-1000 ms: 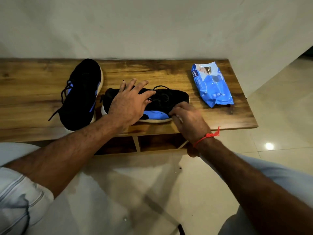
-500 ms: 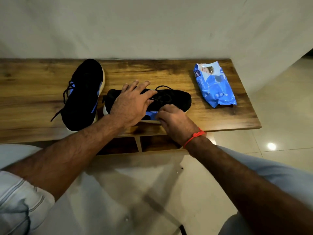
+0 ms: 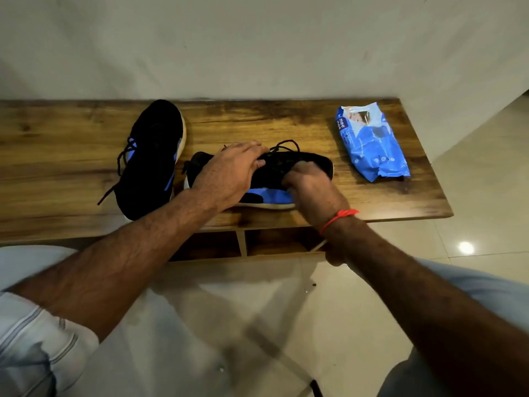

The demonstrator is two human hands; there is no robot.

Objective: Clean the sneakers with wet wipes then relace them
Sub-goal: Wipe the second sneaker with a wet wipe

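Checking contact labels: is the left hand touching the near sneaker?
Touching. The head view shows the left hand lying on the near sneaker, its fingers curved over the laces with no gap.

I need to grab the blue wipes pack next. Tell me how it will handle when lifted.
The wipes pack is probably soft and floppy: its film is crinkled and its near end looks flattened. It likely sags if held by one end. The glossy film may be a bit slippery. It lies flat on the bench, so it should not roll.
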